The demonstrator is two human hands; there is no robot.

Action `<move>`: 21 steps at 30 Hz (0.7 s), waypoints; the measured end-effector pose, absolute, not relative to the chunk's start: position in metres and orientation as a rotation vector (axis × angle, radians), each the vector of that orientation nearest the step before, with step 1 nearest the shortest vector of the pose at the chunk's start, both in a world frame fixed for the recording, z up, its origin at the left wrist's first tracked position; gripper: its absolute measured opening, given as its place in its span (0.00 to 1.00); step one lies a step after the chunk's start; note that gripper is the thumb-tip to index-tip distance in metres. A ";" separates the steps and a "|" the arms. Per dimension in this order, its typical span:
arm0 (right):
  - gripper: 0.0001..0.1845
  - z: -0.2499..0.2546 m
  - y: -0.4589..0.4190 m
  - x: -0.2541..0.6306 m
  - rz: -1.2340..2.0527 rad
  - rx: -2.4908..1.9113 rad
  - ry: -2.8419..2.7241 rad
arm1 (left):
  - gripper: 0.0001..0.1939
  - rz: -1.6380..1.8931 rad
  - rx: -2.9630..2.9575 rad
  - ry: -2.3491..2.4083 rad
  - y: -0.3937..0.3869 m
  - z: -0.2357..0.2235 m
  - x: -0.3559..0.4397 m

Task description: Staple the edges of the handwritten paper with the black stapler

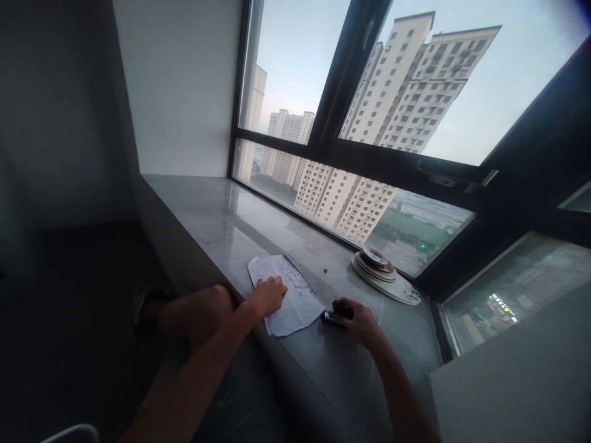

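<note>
A printed sheet of paper (290,294) lies flat on a grey stone window ledge (207,209). My left hand (266,296) rests on the sheet's near left part, fingers curled and pressing it down. My right hand (362,323) is closed around a small black object (339,312) just right of the sheet's near corner; it looks like a stapler, but I cannot be sure.
A stack of round plates or discs (381,271) sits on the ledge by the window, right of the paper. A dark window frame (369,160) runs along the back, with tall buildings outside. My knee (207,304) is against the ledge's front edge. The floor to the left is dark.
</note>
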State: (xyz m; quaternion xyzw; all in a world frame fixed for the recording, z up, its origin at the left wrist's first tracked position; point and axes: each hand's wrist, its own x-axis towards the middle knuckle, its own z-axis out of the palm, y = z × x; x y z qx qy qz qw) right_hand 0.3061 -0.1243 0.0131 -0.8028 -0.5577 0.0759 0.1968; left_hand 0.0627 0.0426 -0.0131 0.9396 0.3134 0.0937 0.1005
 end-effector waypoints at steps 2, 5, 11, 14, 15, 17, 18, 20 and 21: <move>0.13 0.011 -0.119 0.311 0.277 -2.178 -1.584 | 0.19 0.339 2.762 0.916 0.040 -0.019 0.066; 0.17 0.006 -0.112 0.317 0.304 -2.111 -1.550 | 0.21 0.336 2.752 0.793 0.045 -0.025 0.063; 0.21 0.004 -0.083 0.325 0.450 -1.957 -1.585 | 0.14 0.309 2.728 0.599 0.052 -0.027 0.057; 0.23 0.009 -0.066 0.325 0.611 -1.869 -1.708 | 0.17 0.362 2.723 0.585 0.045 -0.031 0.062; 0.25 0.010 -0.062 0.325 0.648 -1.855 -1.747 | 0.19 0.387 2.718 0.593 0.043 -0.032 0.064; 0.28 0.014 -0.057 0.324 0.692 -1.857 -1.810 | 0.23 0.435 2.703 0.613 0.041 -0.036 0.067; 0.30 0.014 -0.055 0.323 0.694 -1.876 -1.829 | 0.24 0.456 2.695 0.624 0.041 -0.037 0.069; 0.35 0.014 -0.050 0.318 0.649 -1.964 -1.827 | 0.28 0.486 2.691 0.665 0.041 -0.038 0.073; 0.36 0.013 -0.046 0.315 0.606 -2.029 -1.809 | 0.29 0.488 2.698 0.688 0.040 -0.038 0.075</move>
